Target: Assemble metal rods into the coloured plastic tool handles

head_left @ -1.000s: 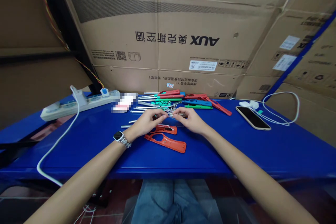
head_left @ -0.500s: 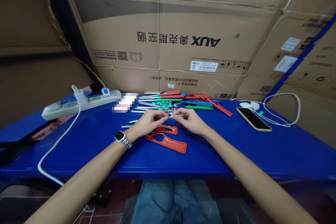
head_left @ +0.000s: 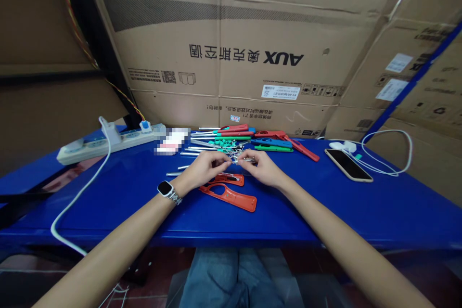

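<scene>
My left hand (head_left: 207, 169), with a watch (head_left: 165, 188) on its wrist, pinches thumb and forefinger together over the blue table. Facing it, my right hand (head_left: 263, 169) is also closed in a pinch. Between the fingertips is a small pale, silvery part (head_left: 235, 159), too small to make out fully. Just below my hands lies an orange stick lighter casing half (head_left: 234, 197), hollow side up. A second orange casing piece (head_left: 234, 179) with parts inside lies behind it, partly covered by my left hand.
Behind my hands lie silver metal tubes (head_left: 195, 149), small green parts (head_left: 225, 143), and red (head_left: 238, 128), blue (head_left: 272, 142) and green lighter handles. A phone (head_left: 348, 165) and white cable lie right, a power strip (head_left: 119, 140) left. A cardboard wall (head_left: 238, 77) closes the back.
Both hands stay in almost the same place, still pinched together. The fingertips shift only very slightly around the small part. The lighter pieces on the table have not moved.
</scene>
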Demonstrator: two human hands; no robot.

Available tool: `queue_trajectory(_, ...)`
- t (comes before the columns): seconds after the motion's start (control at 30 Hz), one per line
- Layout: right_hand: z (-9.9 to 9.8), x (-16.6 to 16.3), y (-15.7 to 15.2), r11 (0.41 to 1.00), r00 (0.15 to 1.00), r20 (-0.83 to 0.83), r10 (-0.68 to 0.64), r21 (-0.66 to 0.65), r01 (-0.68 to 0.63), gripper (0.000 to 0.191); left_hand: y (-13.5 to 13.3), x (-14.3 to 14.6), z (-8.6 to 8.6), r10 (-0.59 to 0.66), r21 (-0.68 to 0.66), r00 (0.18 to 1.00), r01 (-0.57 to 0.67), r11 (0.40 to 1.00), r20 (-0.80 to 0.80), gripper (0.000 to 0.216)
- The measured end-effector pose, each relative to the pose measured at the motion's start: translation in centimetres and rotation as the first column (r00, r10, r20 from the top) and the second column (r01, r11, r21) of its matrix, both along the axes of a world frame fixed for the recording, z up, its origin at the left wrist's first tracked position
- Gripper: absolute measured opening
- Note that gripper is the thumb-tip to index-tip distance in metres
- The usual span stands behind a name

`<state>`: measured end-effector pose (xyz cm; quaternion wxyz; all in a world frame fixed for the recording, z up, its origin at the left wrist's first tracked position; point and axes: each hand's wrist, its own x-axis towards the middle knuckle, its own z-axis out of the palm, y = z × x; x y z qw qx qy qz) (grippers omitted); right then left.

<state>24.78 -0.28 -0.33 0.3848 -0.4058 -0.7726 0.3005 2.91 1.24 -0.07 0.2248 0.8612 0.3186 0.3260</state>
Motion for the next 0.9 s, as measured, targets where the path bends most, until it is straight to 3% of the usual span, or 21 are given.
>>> queue_trajectory(0.1,-0.04,-0.06,-0.01,1.0,1.0,0.0,-0.01,0.003,0.01,0.022,0.06,0.04,-0.05,0.02,0.031,1.0,-0.02,0.999,0.02,0.027)
queue_trajectory(0.37,-0.13,-0.21,-0.05,1.0,1.0,0.017,-0.021,0.021,0.02,0.021,0.0,0.04,-0.03,-0.014,-0.064,0.997,0.019,0.998,0.077,0.027)
queue_trajectory(0.63,-0.26,-0.17,0.12,1.0,1.0,-0.023,-0.005,0.021,0.006,0.023,0.14,-0.04,-0.1,-0.016,0.124,0.994,0.002,0.992,0.111,0.023)
queue_trajectory(0.9,-0.18,-0.28,0.1,1.0,0.998,-0.053,0.019,0.004,-0.018,0.023,-0.03,0.13,-0.08,-0.032,0.164,0.991,0.01,0.986,0.133,0.021)
